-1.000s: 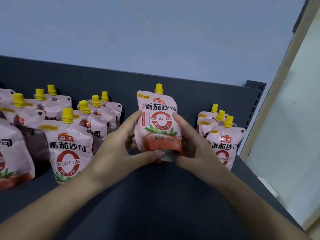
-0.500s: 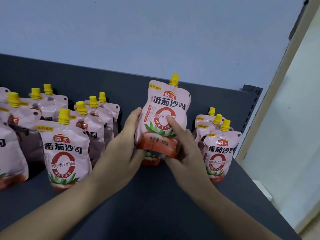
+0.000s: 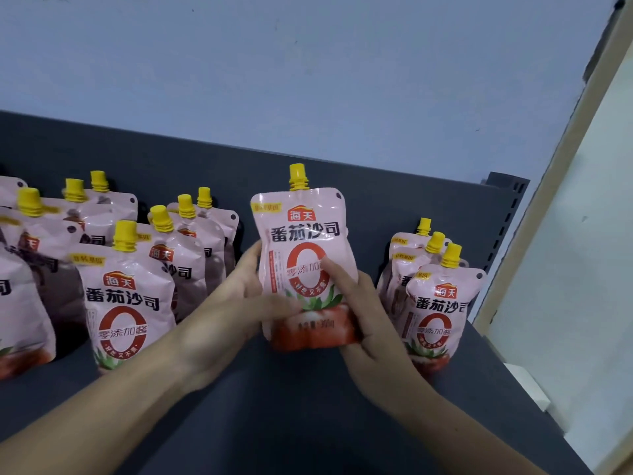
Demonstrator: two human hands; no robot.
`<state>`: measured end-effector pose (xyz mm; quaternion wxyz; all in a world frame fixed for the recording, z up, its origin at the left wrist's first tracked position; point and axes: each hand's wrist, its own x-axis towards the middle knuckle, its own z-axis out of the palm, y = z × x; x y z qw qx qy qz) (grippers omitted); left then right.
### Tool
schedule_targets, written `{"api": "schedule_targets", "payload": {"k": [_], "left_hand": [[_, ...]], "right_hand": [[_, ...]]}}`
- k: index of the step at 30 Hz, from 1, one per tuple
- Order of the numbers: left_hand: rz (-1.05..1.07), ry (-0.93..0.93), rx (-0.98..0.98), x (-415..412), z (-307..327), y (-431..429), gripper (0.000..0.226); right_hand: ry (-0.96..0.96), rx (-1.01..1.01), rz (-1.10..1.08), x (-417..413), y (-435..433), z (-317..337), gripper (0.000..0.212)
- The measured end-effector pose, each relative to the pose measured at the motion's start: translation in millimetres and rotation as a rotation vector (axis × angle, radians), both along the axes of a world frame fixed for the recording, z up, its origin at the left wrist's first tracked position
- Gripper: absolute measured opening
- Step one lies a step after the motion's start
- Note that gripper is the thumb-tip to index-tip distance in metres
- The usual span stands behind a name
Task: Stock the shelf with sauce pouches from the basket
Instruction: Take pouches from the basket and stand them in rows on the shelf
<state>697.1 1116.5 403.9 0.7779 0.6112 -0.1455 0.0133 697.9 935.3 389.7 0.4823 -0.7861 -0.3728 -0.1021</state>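
The left hand (image 3: 239, 303) and right hand (image 3: 366, 323) grip the sauce pouch (image 3: 303, 265), which looks soft, squishy and maybe slippery, by its fat lower sides, upright toward the shelf's (image 3: 308, 423) back edge.

Between your left hand (image 3: 236, 303) and right hand (image 3: 371, 323) is the pink spouted plastic pouch (image 3: 301, 241); other pouches (image 3: 126, 296) flank it on the dark metal shelf (image 3: 308, 423).

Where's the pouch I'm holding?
Centre of the head view: the held pouch is upright between left hand and right hand, in the gap between shelved pouch rows.
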Motion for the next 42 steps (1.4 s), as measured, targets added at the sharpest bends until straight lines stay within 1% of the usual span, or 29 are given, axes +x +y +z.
{"api": "schedule_targets", "payload": {"k": [1, 3, 6, 8, 10, 11, 13, 14, 16, 18, 20, 23, 27, 32, 35, 38, 40, 42], "left_hand": [[-0.018, -0.027, 0.029, -5.6, 1.8, -4.7, 0.06], [0.017, -0.072, 0.017, -14.0, 4.0, -7.0, 0.062], [0.061, -0.055, 0.033, 3.5, -10.8, 3.2, 0.065], [0.034, -0.045, 0.052, 9.4, -21.1, 5.9, 0.077], [-0.011, -0.003, 0.071, 12.4, -31.2, 6.5, 0.088], [-0.017, 0.013, 0.085, 14.2, -36.0, 5.9, 0.087], [0.004, 0.043, 0.118, 17.6, -41.5, 4.0, 0.074], [0.022, 0.05, 0.156, 19.7, -43.6, 3.8, 0.069], [0.055, 0.042, 0.312, 22.5, -46.5, 5.7, 0.066], [0.092, 0.05, 0.481, 22.8, -50.6, 10.4, 0.067], [0.113, 0.023, 0.608, 22.7, -55.8, 13.8, 0.067], [0.161, 0.002, 0.692, 27.3, -60.1, 12.0, 0.064], [0.231, -0.006, 0.757, 36.6, -64.7, 9.5, 0.069], [0.2, 0.012, 0.764, 36.2, -70.0, 12.6, 0.073], [0.173, 0.041, 0.749, 32.2, -67.6, 14.0, 0.076], [0.189, 0.082, 0.762, 22.9, -63.3, 18.3, 0.062], [0.221, 0.1, 0.822, 12.8, -64.7, 25.3, 0.061], [0.249, 0.115, 0.853, -2.0, -67.2, 32.5, 0.062]], "right_hand": [[-0.004, -0.044, 0.024, -0.5, 1.1, -1.8, 0.088], [0.06, -0.138, 0.11, -0.6, -2.1, -5.0, 0.098], [0.165, -0.281, 0.153, 7.3, -15.5, -8.0, 0.109], [0.182, -0.328, 0.107, 11.5, -20.4, -9.6, 0.109], [0.206, -0.315, 0.027, 17.3, -18.8, -13.2, 0.112], [0.211, -0.319, -0.009, 20.9, -17.1, -16.2, 0.113], [0.213, -0.335, -0.062, 28.1, -13.9, -20.7, 0.115], [0.207, -0.335, -0.08, 31.0, -13.2, -22.4, 0.116], [0.184, -0.333, -0.118, 35.0, -12.4, -23.8, 0.117], [0.137, -0.343, -0.154, 36.9, -12.0, -25.9, 0.118], [0.095, -0.359, -0.19, 37.6, -11.9, -29.2, 0.119], [0.075, -0.365, -0.237, 39.4, -11.2, -33.3, 0.118], [0.064, -0.357, -0.271, 39.9, -8.4, -35.4, 0.116], [0.055, -0.377, -0.292, 33.6, -6.0, -34.3, 0.116], [0.007, -0.473, -0.337, 25.8, -6.4, -26.2, 0.113], [-0.1, -0.546, -0.44, 14.8, -9.1, -16.9, 0.107], [-0.15, -0.559, -0.492, 9.5, -10.9, -13.9, 0.098], [-0.227, -0.596, -0.515, 3.8, -9.0, -12.2, 0.084]]}}
